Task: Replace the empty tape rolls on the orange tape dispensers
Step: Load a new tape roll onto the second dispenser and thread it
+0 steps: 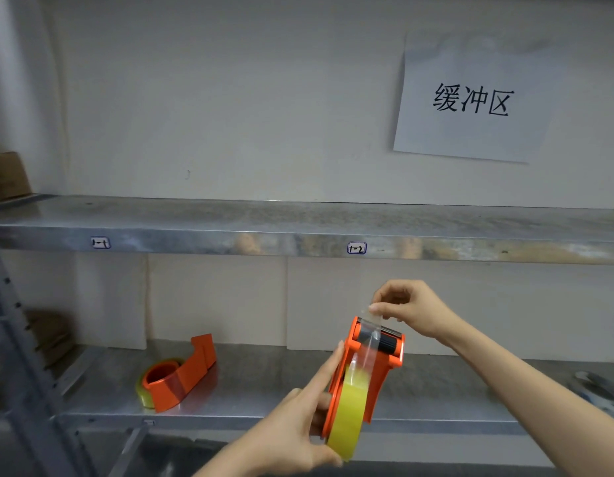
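Observation:
My left hand [298, 421] grips an orange tape dispenser [378, 370] held upright in front of the lower shelf. A full yellowish tape roll [348, 414] sits in it. Its clear tape end [372, 321] runs up over the black roller at the top. My right hand [407, 306] pinches that tape end just above the dispenser's head. A second orange tape dispenser [185, 371] lies on its side on the lower shelf to the left, with a yellowish roll in it.
A metal lower shelf [264, 390] and an upper shelf [298, 225] span the view. A paper sign [470, 101] hangs on the wall. Scissors [594, 390] lie at the far right of the lower shelf. A cardboard box [6, 177] stands upper left.

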`<state>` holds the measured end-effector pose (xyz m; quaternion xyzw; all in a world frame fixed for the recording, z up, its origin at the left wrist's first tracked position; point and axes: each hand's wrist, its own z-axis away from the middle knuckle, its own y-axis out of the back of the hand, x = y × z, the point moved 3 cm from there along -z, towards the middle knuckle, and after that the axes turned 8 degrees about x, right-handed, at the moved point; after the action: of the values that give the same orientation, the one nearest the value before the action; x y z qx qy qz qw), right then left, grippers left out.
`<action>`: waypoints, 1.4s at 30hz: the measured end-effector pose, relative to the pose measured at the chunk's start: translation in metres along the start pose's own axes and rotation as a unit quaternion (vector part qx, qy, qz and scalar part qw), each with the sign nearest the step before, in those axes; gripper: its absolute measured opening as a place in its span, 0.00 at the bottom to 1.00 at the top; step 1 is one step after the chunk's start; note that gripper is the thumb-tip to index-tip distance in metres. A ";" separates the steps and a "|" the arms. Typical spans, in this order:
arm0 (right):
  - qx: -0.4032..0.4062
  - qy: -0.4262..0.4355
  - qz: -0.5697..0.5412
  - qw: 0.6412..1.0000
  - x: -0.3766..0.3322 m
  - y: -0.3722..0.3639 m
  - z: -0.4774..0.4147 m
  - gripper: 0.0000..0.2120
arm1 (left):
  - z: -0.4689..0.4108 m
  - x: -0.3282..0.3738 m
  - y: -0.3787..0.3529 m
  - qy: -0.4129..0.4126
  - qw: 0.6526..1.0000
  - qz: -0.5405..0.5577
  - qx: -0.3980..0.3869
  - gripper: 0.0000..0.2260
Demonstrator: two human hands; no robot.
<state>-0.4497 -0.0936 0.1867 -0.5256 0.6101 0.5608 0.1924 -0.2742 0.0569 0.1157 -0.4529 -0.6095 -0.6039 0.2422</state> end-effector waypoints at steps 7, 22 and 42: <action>0.013 0.050 -0.003 0.999 0.013 -0.005 0.000 0.06 | -0.001 0.000 -0.001 0.017 0.999 0.025 -0.021 0.55; -0.002 0.175 0.187 0.967 0.008 -0.008 0.008 0.01 | 0.005 -0.002 0.000 0.026 0.997 0.054 -0.050 0.52; -0.148 0.157 0.343 0.914 0.014 -0.002 0.000 0.11 | -0.003 -0.004 0.004 0.006 0.996 0.057 -0.068 0.53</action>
<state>-0.4531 -0.0987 0.1740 -0.3883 0.6851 0.5864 -0.1899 -0.2693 0.0527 0.1146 -0.4983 -0.5391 -0.6318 0.2488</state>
